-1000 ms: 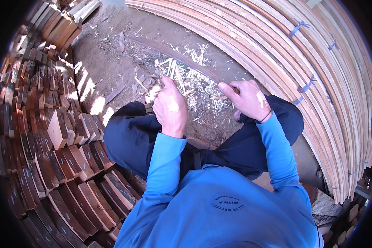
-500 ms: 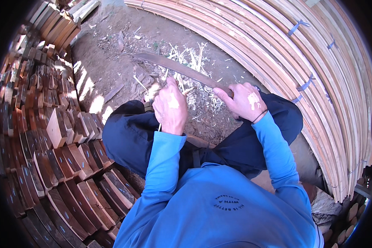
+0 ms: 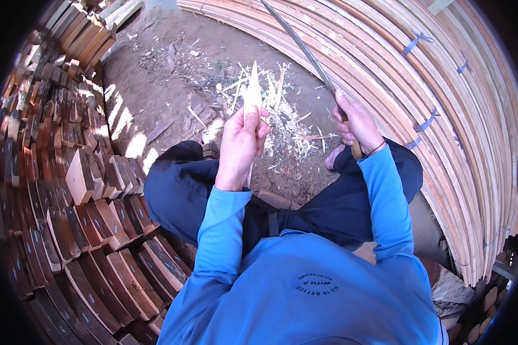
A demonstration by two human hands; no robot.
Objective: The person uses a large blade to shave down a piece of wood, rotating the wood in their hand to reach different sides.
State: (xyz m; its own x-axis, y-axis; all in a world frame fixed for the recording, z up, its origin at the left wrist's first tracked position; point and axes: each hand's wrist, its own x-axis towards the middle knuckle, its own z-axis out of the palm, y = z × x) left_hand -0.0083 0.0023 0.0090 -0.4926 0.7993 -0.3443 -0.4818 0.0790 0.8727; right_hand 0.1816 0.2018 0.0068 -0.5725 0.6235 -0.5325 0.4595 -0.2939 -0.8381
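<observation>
My left hand (image 3: 240, 144) is closed around a pale wooden stake (image 3: 253, 87), its sharp tip pointing up and away from me. The thumb lies along the stake's face, and a thin end shows below the wrist. Off to the right, my right hand (image 3: 357, 123) grips the handle of a machete (image 3: 305, 52). Its long dark blade rises toward the upper left, apart from the stake, and crosses in front of the stacked boards. Pale wood shavings (image 3: 293, 138) lie scattered on the dirt beneath and between my hands.
Stacked short wood blocks (image 3: 106, 221) fill the left side. Long bent-looking planks (image 3: 380, 75), tied with blue strips, run along the right. A rough stone (image 3: 452, 290) sits at lower right. My bent knees frame the dirt ground (image 3: 155, 75).
The machete has swung from lying across near my left hand to upright at the right. My left hand has turned, bringing the stake's pale point up into view.
</observation>
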